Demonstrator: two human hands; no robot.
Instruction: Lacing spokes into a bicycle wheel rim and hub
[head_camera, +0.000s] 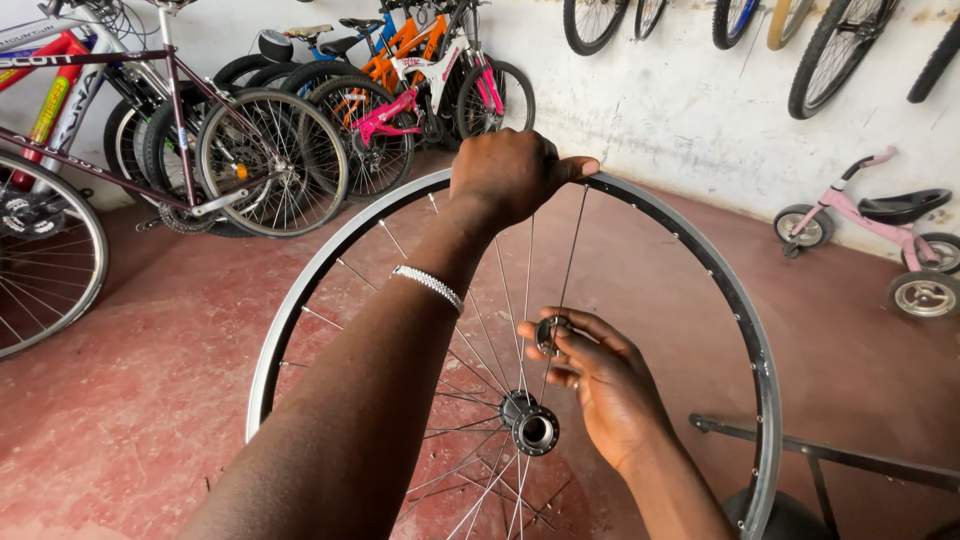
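Bare forearms, beaded silver bracelet (428, 287) on left wrist, no sleeves

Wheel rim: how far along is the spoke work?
Done: many spokes already run from the hub to the rim, mostly on the left. In hand: the left hand grips the rim's top; the right hand pinches a small round metal part beside a spoke. Left: the right side shows almost no spokes.

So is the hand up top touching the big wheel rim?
Touching. The head view shows the left hand wrapped over the top of the wheel rim, fingers curled around it.
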